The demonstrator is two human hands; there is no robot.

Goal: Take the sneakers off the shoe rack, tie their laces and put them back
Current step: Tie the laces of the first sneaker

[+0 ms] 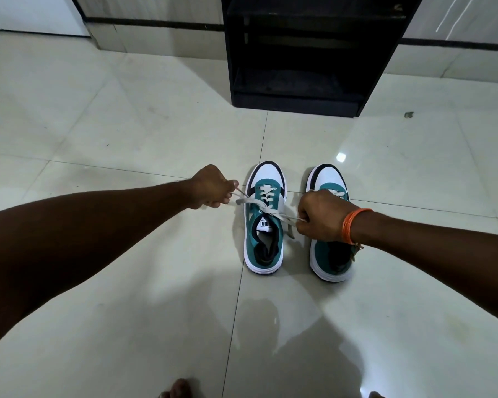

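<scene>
Two teal and white sneakers stand side by side on the tiled floor, toes pointing away from me. The left sneaker [263, 219] has white laces [266, 209] pulled taut to both sides. My left hand [212, 186] grips one lace end to the left of that shoe. My right hand [321, 216] grips the other lace end on the right, and it covers part of the right sneaker [329, 254]. An orange band sits on my right wrist.
A black shoe rack [305, 53] with open shelves stands on the floor just beyond the sneakers, against the wall. My toes [179, 389] show at the bottom edge. Pale glossy tiles [127, 124] spread all around.
</scene>
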